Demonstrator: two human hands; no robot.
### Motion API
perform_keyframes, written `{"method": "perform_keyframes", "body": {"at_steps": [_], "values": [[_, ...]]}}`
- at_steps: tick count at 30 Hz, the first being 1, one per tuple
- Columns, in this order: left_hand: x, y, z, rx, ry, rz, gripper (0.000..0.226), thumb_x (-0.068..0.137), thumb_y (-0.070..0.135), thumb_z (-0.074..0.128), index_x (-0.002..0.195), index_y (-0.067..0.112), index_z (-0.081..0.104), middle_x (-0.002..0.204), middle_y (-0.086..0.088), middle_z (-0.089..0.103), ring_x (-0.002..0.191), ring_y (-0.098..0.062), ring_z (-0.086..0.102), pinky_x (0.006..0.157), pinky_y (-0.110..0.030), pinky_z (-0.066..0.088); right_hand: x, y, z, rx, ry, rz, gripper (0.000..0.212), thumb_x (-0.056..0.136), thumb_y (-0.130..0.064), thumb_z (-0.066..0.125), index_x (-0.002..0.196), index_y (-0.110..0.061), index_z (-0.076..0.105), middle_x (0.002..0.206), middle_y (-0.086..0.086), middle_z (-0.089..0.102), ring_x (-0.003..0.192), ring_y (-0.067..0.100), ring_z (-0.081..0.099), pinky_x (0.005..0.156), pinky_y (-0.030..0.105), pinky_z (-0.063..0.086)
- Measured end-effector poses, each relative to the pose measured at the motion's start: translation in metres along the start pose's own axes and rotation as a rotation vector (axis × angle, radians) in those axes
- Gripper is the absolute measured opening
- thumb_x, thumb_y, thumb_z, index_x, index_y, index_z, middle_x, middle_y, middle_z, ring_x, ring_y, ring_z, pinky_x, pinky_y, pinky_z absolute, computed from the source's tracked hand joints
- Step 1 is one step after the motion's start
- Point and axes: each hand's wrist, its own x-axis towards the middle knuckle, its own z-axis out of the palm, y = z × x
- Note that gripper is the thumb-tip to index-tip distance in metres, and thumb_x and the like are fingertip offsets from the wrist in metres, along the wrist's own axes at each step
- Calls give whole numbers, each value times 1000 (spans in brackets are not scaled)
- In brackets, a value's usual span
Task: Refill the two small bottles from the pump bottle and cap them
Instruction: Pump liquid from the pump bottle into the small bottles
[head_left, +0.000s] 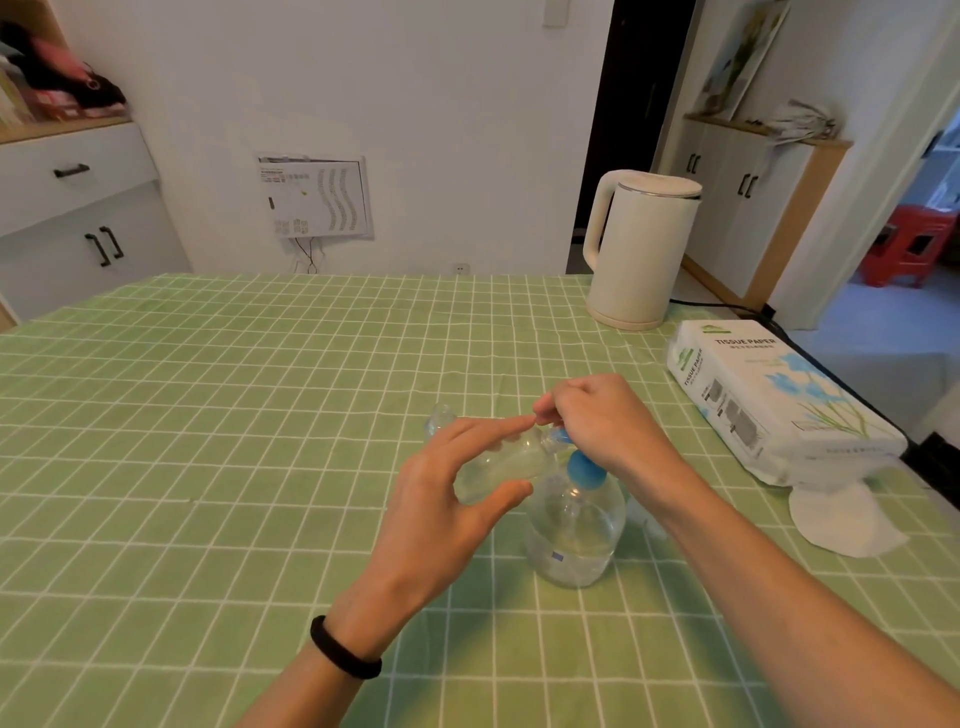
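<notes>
A clear pump bottle (574, 535) with a blue pump head (584, 470) stands on the green checked tablecloth. My left hand (447, 488) holds a small clear bottle (504, 460) tilted sideways between thumb and fingers, its neck against the blue nozzle. My right hand (597, 421) rests on top of the pump, fingers curled round the nozzle. A second small clear bottle (440, 415) stands just behind my left hand, partly hidden. Something small and clear (647, 517) lies right of the pump bottle under my right forearm; I cannot tell what it is.
A cream electric kettle (641, 249) stands at the table's back right, its cord trailing right. A tissue paper pack (774, 400) lies along the right edge with a loose white tissue (841, 519) in front of it. White cabinets stand left and right of the table.
</notes>
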Motion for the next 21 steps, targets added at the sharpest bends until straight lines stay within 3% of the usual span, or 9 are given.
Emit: {"method": "perform_keyframes", "body": {"at_steps": [8,15,21], "values": [[-3,-8,9,-34,10,-73,52,84,20,88,131,32,69,120,20,74,115,-4,67,96,-12,46,0,7,5,-22,-23,55,36,99,-16,56,119,6,76,120,22,79,122,39,71,111,58,54],[-1,-2,7,-32,20,-71,50,84,22,87,129,35,70,119,22,74,115,-5,67,95,-15,48,-3,-3,-1,-47,-16,46,40,99,-21,55,121,6,75,125,23,76,124,43,69,111,60,54],[1,0,5,-42,37,-53,51,83,21,88,129,36,71,117,22,74,113,-4,67,93,-11,46,-1,-4,-2,-24,-6,35,41,100,-22,57,123,7,73,126,26,75,125,45,68,111,62,54]]}}
